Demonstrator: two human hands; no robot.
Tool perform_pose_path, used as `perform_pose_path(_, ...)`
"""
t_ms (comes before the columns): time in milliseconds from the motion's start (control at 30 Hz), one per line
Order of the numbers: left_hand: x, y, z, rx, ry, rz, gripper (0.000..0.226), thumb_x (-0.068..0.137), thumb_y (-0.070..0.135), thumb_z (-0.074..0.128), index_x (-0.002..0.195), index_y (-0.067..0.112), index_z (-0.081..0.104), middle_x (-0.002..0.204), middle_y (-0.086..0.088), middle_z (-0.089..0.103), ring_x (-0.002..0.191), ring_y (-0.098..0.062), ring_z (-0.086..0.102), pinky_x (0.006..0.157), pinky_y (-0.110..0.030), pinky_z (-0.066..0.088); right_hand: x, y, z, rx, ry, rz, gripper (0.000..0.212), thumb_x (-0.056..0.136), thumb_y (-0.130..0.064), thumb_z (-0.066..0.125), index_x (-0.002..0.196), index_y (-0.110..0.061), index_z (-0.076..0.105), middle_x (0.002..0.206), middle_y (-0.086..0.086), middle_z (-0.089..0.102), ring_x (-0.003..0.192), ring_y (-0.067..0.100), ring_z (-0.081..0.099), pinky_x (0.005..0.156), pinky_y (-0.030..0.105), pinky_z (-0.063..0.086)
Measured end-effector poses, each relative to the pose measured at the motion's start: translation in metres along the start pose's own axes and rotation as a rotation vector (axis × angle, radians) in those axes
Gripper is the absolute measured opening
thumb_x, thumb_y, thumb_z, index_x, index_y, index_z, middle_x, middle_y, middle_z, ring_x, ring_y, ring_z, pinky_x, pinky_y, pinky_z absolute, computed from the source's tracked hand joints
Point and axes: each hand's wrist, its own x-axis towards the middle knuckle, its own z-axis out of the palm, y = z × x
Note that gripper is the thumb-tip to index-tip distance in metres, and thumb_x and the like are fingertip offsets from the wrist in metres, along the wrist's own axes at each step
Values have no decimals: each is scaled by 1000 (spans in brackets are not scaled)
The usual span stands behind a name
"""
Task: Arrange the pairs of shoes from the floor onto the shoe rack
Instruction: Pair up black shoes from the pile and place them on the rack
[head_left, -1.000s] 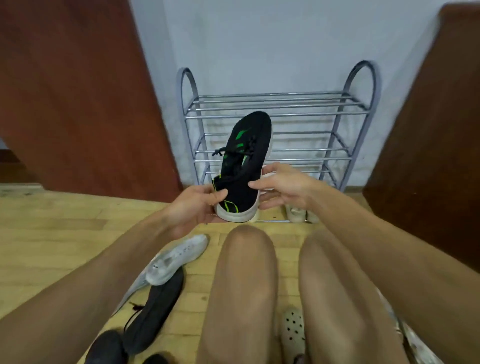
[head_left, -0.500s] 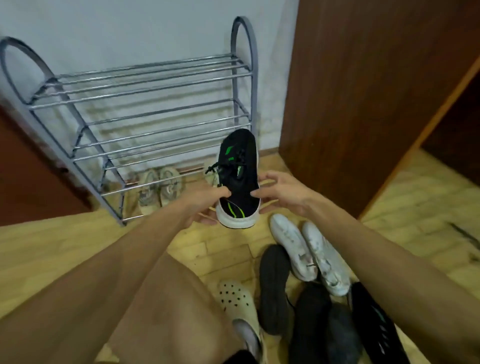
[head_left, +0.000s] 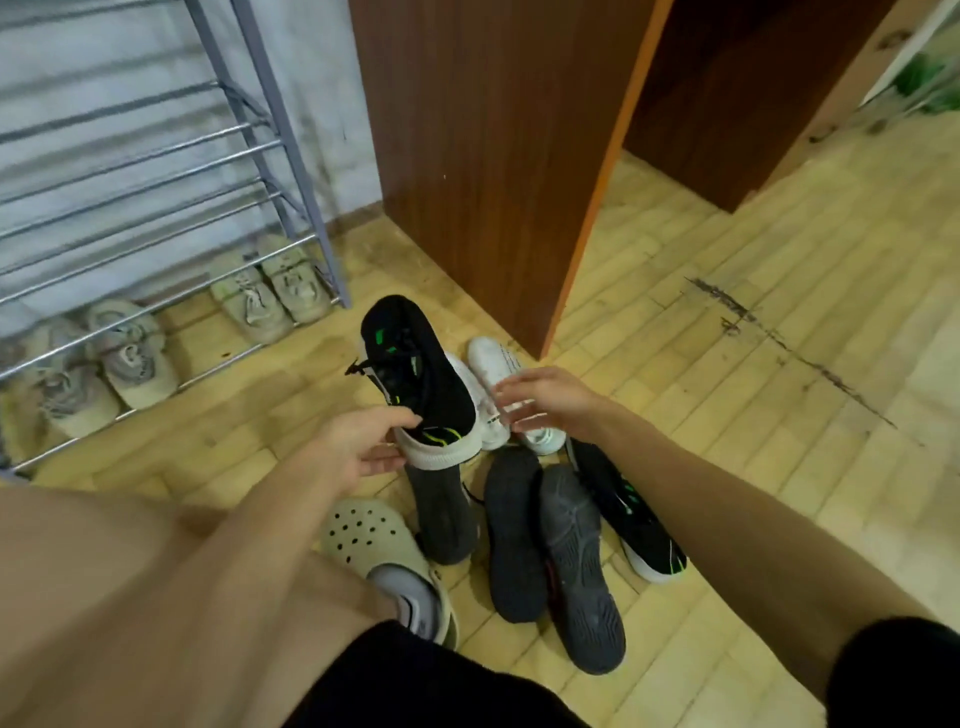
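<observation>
My left hand (head_left: 358, 447) grips the heel of a black shoe with green marks and a white sole (head_left: 421, 379), held above the floor. My right hand (head_left: 545, 400) hovers open just right of it, fingers spread, over a pair of white sneakers (head_left: 493, 364). The matching black-and-green shoe (head_left: 631, 519) lies on the floor at the right. Three dark grey shoes (head_left: 571, 561) lie beside it, some sole up. The metal shoe rack (head_left: 270, 119) stands at the upper left, with two beige pairs (head_left: 270, 291) under its lowest bars.
A brown wooden door panel (head_left: 493, 156) stands right of the rack, with an open doorway behind it. A beige perforated clog (head_left: 374, 540) is on my foot near my knee. Tiled yellow floor (head_left: 753, 389) stretches to the right.
The view has swung right and down. My right hand has let go of the black-and-green shoe and moved right over the white sneakers; my left hand alone holds the shoe.
</observation>
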Motion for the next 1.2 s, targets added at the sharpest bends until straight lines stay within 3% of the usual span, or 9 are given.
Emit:
perform_pose_path(167, 6, -26, 22, 255, -112, 19, 36, 77, 7, 76, 110, 2, 63, 106, -14, 67, 92, -26, 64, 67, -29, 54, -3, 93, -33, -266, 275, 188, 13, 88, -9, 58, 99, -5, 63, 88, 11, 61, 75, 23, 60, 73, 37, 56)
perform_pose_path(300, 4, -47, 42, 475, -199, -11, 39, 74, 9, 78, 110, 3, 64, 107, -16, 69, 90, -25, 67, 59, -23, 50, -17, 162, -43, -659, 361, 353, 47, 88, -18, 58, 129, 3, 45, 138, 22, 38, 125, 37, 43, 99, 44, 43)
perform_pose_path(400, 3, -49, 49, 572, -216, -3, 41, 71, 13, 81, 107, -2, 69, 101, -17, 73, 91, -25, 69, 54, -20, 50, -30, 206, -53, -727, 593, 382, 69, 87, -23, 60, 142, 2, 27, 146, 22, 26, 135, 39, 29, 108, 48, 36)
perform_pose_path(500, 2, -50, 53, 630, -211, 13, 44, 71, 15, 81, 107, -6, 68, 104, -21, 72, 98, -29, 69, 54, -20, 51, -37, 243, -56, -646, 566, 470, 78, 92, -31, 54, 148, 4, 13, 149, 22, 26, 137, 40, 28, 110, 48, 33)
perform_pose_path(633, 6, -45, 53, 627, -218, 20, 32, 76, 9, 77, 103, -6, 70, 101, -22, 72, 89, -27, 68, 63, -24, 54, -34, 253, -58, -523, 622, 445, 59, 94, -30, 51, 138, 3, 29, 137, 21, 39, 126, 40, 40, 102, 47, 39)
perform_pose_path(833, 10, -37, 48, 576, -184, 12, 28, 79, 2, 73, 106, 1, 68, 91, -14, 72, 79, -22, 69, 47, -20, 54, -19, 251, -53, -374, 486, 573, 76, 83, -47, 67, 137, -4, 37, 134, 19, 44, 125, 36, 46, 102, 43, 45)
perform_pose_path(900, 13, -36, 50, 566, -167, 10, 31, 77, 2, 75, 107, -1, 67, 96, -17, 72, 82, -25, 70, 56, -25, 56, -20, 247, -57, -244, 486, 650, 79, 76, -41, 76, 136, -4, 39, 133, 19, 47, 119, 38, 53, 95, 47, 51)
perform_pose_path(1000, 13, -31, 59, 542, -159, 4, 34, 74, 3, 78, 105, -2, 67, 98, -18, 72, 88, -29, 70, 70, -33, 58, -24, 231, -70, -186, 364, 697, 59, 86, -13, 69, 135, 2, 41, 135, 24, 49, 116, 44, 56, 75, 48, 56)
perform_pose_path(1200, 2, -17, 80, 497, -150, 49, 25, 75, 4, 77, 97, 1, 65, 90, -15, 69, 82, -25, 67, 61, -29, 55, -31, 199, -93, -308, 281, 675, 26, 84, 5, 65, 109, 6, 56, 125, 24, 57, 107, 43, 63, 67, 51, 60)
